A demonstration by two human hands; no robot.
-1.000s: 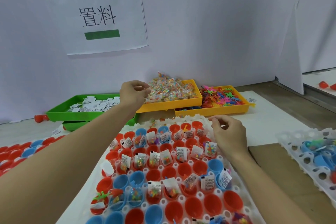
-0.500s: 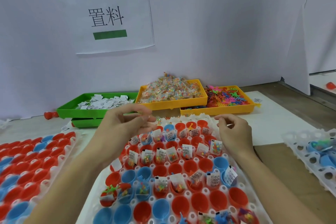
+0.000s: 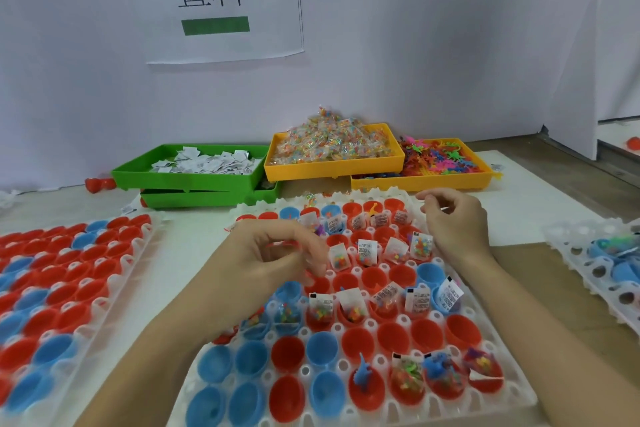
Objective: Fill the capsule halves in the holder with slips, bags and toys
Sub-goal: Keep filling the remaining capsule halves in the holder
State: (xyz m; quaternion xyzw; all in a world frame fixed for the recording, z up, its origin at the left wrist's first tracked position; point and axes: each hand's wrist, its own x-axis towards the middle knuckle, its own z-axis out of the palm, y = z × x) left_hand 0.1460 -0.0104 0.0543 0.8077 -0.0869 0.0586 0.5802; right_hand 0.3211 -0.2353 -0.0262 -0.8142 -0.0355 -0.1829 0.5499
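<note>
A white holder [image 3: 512, 388] carries rows of red capsule halves [image 3: 391, 336] and blue capsule halves [image 3: 322, 348]. Many halves in the middle and far rows have small bags [image 3: 320, 307] and printed slips [image 3: 367, 251] in them; a blue toy [image 3: 363, 371] stands in one near half. My left hand [image 3: 273, 260] hovers over the holder's left middle with its fingers curled down round small bags that are mostly hidden. My right hand [image 3: 453, 222] hangs over the far right corner, fingers loosely curled, nothing seen in it.
At the back stand a green tray [image 3: 187, 180] of slips, a yellow tray [image 3: 332, 168] heaped with bags and a yellow tray [image 3: 419, 182] of coloured toys. A second holder [image 3: 138, 253] of halves lies left, a third holder [image 3: 588, 274] right.
My left hand came back from the yellow bag tray and now hovers low over the holder. My right hand has barely moved. The view has tilted down and left.
</note>
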